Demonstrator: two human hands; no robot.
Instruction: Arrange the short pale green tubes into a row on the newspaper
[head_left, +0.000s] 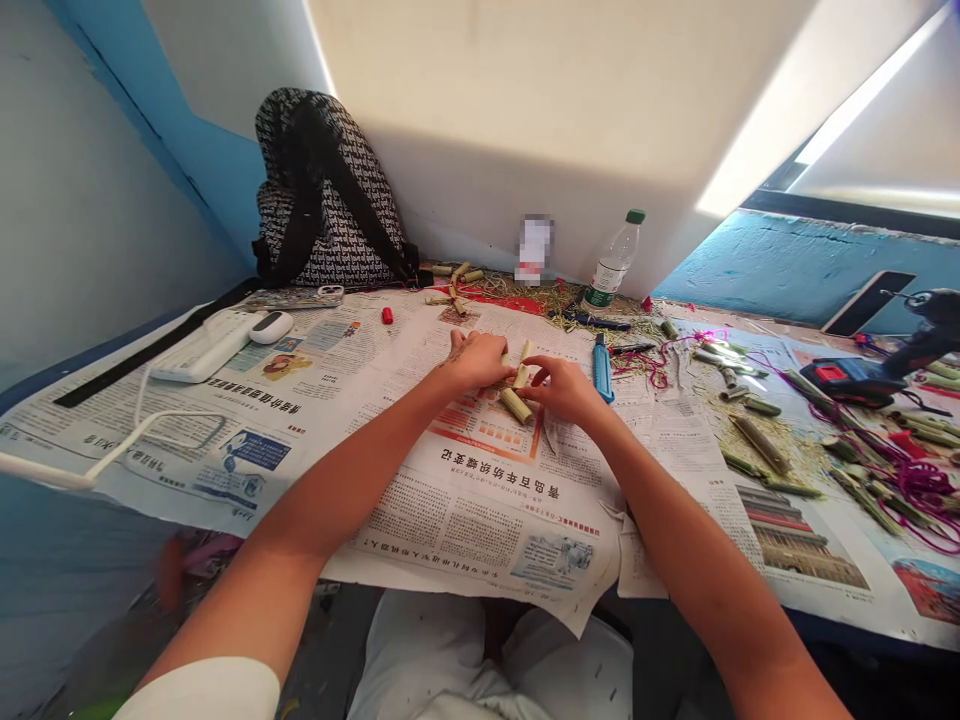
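Note:
My left hand [478, 360] rests over the newspaper with its fingers curled around a short bamboo piece, only the end of which shows at the fingertips. Close on its right, my right hand [562, 386] pinches a pale, slender bamboo piece [523, 366] between thumb and fingers. A thicker cut bamboo piece [516, 406] lies on the newspaper [480, 500] just below the fingertips. Beside the right hand lies a blue utility knife [603, 370].
Bamboo offcuts [757, 440], purple cord [922, 480] and a cordless drill [870, 370] crowd the right side. A plastic bottle [615, 262] stands at the back. At the left are a backpack [330, 190], a white device [214, 345] and a small red object [387, 316].

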